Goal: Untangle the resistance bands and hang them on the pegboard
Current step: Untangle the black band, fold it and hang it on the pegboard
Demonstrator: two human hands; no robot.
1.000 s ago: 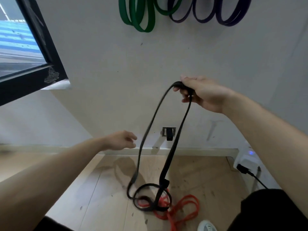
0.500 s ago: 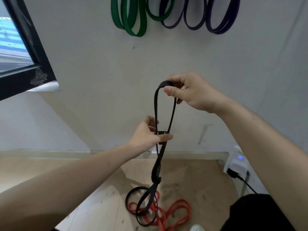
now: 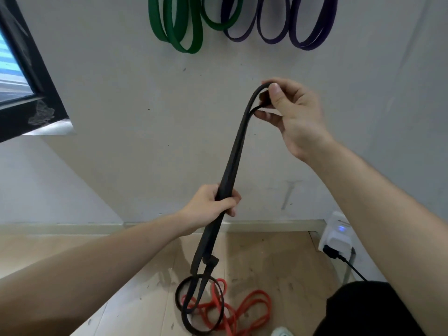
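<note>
Two bands are not yet hung. At the bottom centre of the frame a thin red rubber resistance band [image 3: 242, 309] lies heaped on the wooden floor [image 3: 278, 258], with the lower coil of a long black rubber resistance band [image 3: 232, 161] lying over it, possibly threaded through it. Mid-frame, the left hand [image 3: 208, 207] grips both black strands together. Higher and to the right, the right hand [image 3: 291, 112] pinches the band's top fold. Along the top edge, wide green loop bands [image 3: 177, 27] and purple loop bands [image 3: 303, 27] already hang against the wall [image 3: 121, 93].
</note>
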